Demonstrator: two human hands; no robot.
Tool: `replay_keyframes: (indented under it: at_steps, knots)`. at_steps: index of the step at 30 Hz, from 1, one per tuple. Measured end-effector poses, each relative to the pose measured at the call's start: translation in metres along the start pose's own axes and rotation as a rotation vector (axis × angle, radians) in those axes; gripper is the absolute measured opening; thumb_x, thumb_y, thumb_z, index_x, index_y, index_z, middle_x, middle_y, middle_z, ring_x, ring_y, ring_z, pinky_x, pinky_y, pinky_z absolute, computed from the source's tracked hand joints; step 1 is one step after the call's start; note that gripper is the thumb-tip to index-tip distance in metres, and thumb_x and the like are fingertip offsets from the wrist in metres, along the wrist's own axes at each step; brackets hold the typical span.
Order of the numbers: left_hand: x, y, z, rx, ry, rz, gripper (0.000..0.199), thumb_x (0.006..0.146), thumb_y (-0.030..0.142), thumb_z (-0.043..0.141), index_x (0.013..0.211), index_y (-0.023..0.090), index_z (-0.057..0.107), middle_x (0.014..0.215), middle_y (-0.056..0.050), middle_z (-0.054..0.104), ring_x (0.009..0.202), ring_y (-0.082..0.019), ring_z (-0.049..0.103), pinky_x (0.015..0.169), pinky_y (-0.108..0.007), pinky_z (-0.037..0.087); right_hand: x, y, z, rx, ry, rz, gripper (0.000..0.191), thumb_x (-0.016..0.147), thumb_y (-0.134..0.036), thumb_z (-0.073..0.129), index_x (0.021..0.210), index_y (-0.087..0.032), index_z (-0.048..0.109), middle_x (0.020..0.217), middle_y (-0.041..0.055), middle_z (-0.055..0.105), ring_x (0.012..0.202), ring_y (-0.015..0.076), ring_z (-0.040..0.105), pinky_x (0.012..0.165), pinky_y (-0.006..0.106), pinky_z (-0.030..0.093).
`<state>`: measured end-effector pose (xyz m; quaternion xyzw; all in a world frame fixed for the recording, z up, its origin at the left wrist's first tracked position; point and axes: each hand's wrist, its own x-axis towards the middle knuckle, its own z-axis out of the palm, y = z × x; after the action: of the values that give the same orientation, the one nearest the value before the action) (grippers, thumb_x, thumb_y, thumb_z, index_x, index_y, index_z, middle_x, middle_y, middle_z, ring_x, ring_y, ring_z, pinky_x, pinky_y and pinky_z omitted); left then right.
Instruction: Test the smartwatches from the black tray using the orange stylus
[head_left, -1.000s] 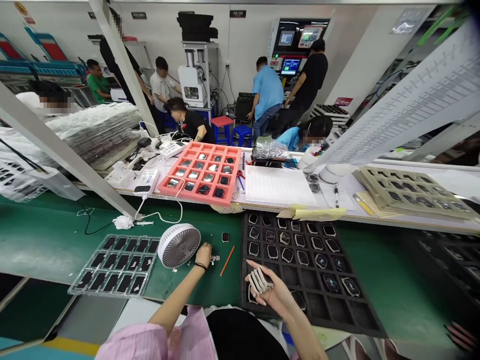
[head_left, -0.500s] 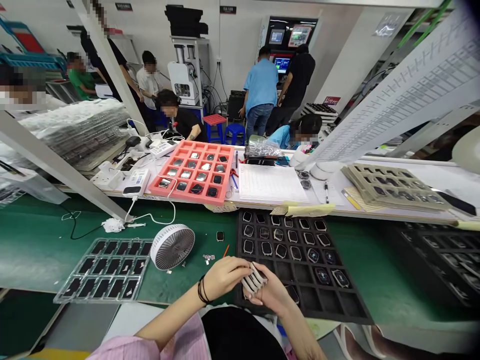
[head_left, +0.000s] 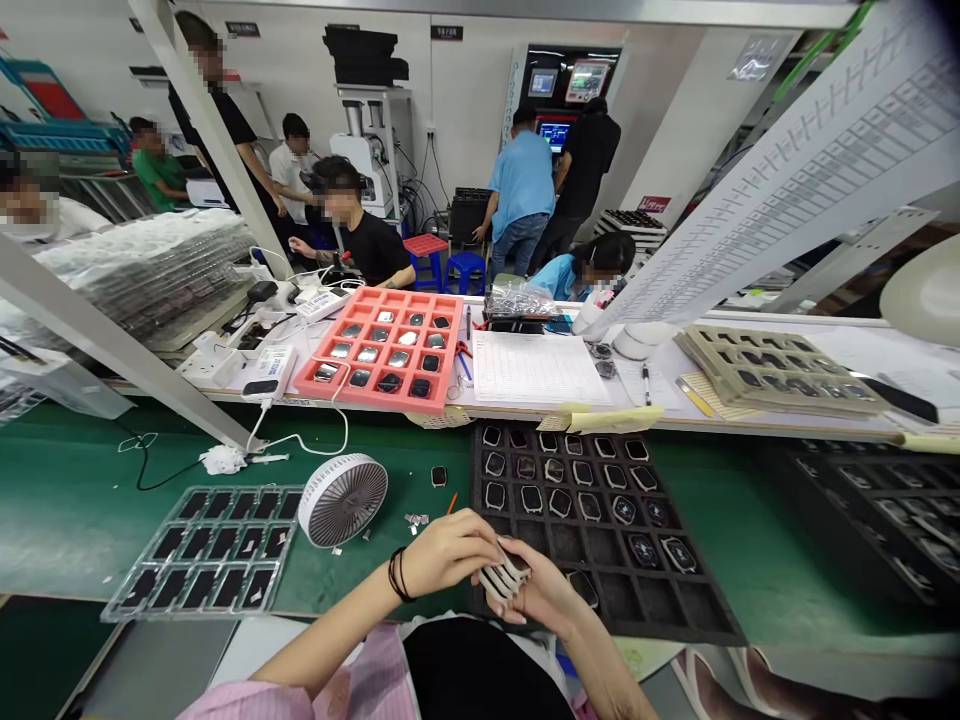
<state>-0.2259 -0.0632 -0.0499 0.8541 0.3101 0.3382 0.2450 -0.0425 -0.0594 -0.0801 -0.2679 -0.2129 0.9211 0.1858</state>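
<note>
A small stack of silver-edged watch cases (head_left: 504, 580) is held between my hands, in front of my body. My right hand (head_left: 541, 588) cups the stack from the right and below, its fingers wrapped round it. From the left, my left hand (head_left: 457, 552) has its bent fingers on the stack's upper left side. Beneath and beyond them lies a black foam tray (head_left: 694, 540) with watch cases in many of its pockets. One dark watch case (head_left: 439, 477) lies alone on the green bench, near an orange stick (head_left: 452, 503) and some small silvery pieces (head_left: 416, 520).
A white round fan (head_left: 343, 500) stands left of my hands, beside a clear tray of black pieces (head_left: 202, 548). On the shelf ahead are a pink tray (head_left: 360, 398), a paper form (head_left: 532, 368) and beige trays (head_left: 780, 370). Co-workers sit and stand beyond.
My view has shifted slightly. Both hands still hold the stack in nearly the same pose. Across the shelf, a seated co-worker in black has become more upright, with one hand raised.
</note>
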Motion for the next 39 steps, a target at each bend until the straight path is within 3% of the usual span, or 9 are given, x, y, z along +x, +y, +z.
replay_keyframes:
  at_steps: [5, 9, 17, 22, 25, 27, 30, 35, 39]
  knots:
    - [0.0, -0.001, -0.005, -0.131, -0.107, -0.083, 0.029, 0.097, 0.034, 0.045, 0.094, 0.021, 0.07, 0.094, -0.007, 0.065, 0.086, -0.015, 0.063, 0.079, -0.025, 0.05, -0.006, 0.002, 0.002, -0.046, 0.002, 0.068, 0.046, 0.083, -0.055, 0.051, 0.079, -0.01, 0.063, 0.072, 0.0097, 0.068, 0.044, 0.0121, 0.058, 0.033, 0.02, 0.023]
    - [-0.002, -0.003, -0.005, -0.219, -0.18, -0.169, 0.021, 0.091, 0.036, 0.055, 0.098, 0.018, 0.064, 0.099, -0.006, 0.06, 0.081, -0.014, 0.06, 0.073, -0.022, 0.05, -0.008, 0.005, 0.008, -0.095, 0.072, 0.057, 0.033, 0.082, -0.047, 0.057, 0.082, -0.015, 0.063, 0.07, 0.0066, 0.067, 0.047, 0.0136, 0.06, 0.034, 0.02, 0.026]
    - [-0.009, -0.021, 0.005, -0.315, -0.272, -0.284, 0.037, 0.084, 0.042, 0.064, 0.112, 0.02, 0.055, 0.104, -0.006, 0.058, 0.075, -0.013, 0.059, 0.067, -0.023, 0.049, -0.001, 0.016, -0.003, -0.131, 0.065, 0.097, 0.033, 0.079, -0.044, 0.057, 0.078, -0.012, 0.062, 0.069, 0.0089, 0.067, 0.044, 0.0148, 0.061, 0.033, 0.02, 0.029]
    - [-0.011, -0.025, 0.022, -0.348, -0.254, -0.457, 0.088, 0.076, 0.03, 0.074, 0.146, 0.031, 0.021, 0.124, -0.009, 0.057, 0.101, -0.021, 0.061, 0.08, -0.029, 0.053, 0.009, 0.016, -0.011, -0.35, 0.329, -0.109, 0.04, 0.081, -0.039, 0.055, 0.117, -0.021, 0.054, 0.085, 0.005, 0.069, 0.046, 0.0137, 0.06, 0.036, 0.021, 0.035]
    - [-0.008, -0.021, 0.041, -0.291, -0.163, -0.564, 0.096, 0.074, 0.017, 0.069, 0.149, 0.031, 0.011, 0.128, -0.009, 0.055, 0.116, -0.024, 0.056, 0.095, -0.038, 0.049, 0.014, 0.012, -0.009, -0.655, 0.56, -0.279, 0.051, 0.082, -0.033, 0.055, 0.131, -0.027, 0.046, 0.111, 0.0078, 0.066, 0.069, 0.0198, 0.066, 0.051, 0.028, 0.047]
    - [-0.006, -0.019, 0.055, -0.235, -0.095, -0.627, 0.092, 0.073, 0.008, 0.06, 0.149, 0.028, 0.012, 0.126, -0.01, 0.057, 0.115, -0.023, 0.057, 0.097, -0.04, 0.048, 0.017, 0.011, -0.006, -0.819, 0.666, -0.381, 0.058, 0.083, -0.029, 0.055, 0.138, -0.026, 0.04, 0.118, 0.0084, 0.064, 0.095, 0.0256, 0.065, 0.075, 0.036, 0.05]
    - [-0.002, -0.021, 0.072, -0.153, -0.032, -0.634, 0.087, 0.069, -0.001, 0.049, 0.148, 0.023, 0.02, 0.127, -0.012, 0.057, 0.115, -0.023, 0.058, 0.095, -0.037, 0.05, 0.019, 0.011, -0.002, -0.92, 0.726, -0.466, 0.063, 0.085, -0.026, 0.054, 0.145, -0.027, 0.032, 0.127, 0.0094, 0.061, 0.116, 0.028, 0.056, 0.098, 0.042, 0.039]
    - [-0.002, -0.029, 0.082, -0.045, 0.021, -0.574, 0.083, 0.066, -0.002, 0.045, 0.144, 0.024, 0.034, 0.129, -0.011, 0.06, 0.116, -0.022, 0.059, 0.095, -0.037, 0.052, 0.018, 0.01, -0.009, -0.907, 0.713, -0.478, 0.067, 0.082, -0.022, 0.056, 0.145, -0.024, 0.033, 0.137, 0.0118, 0.052, 0.127, 0.0293, 0.047, 0.103, 0.042, 0.034]
    - [-0.006, -0.032, 0.076, -0.059, 0.06, -0.547, 0.074, 0.067, 0.005, 0.059, 0.136, 0.028, 0.045, 0.128, -0.007, 0.062, 0.113, -0.025, 0.062, 0.094, -0.039, 0.054, 0.011, 0.003, -0.024, -0.636, 0.564, -0.396, 0.073, 0.074, -0.025, 0.068, 0.141, -0.025, 0.038, 0.118, 0.0083, 0.063, 0.113, 0.026, 0.057, 0.095, 0.04, 0.041]
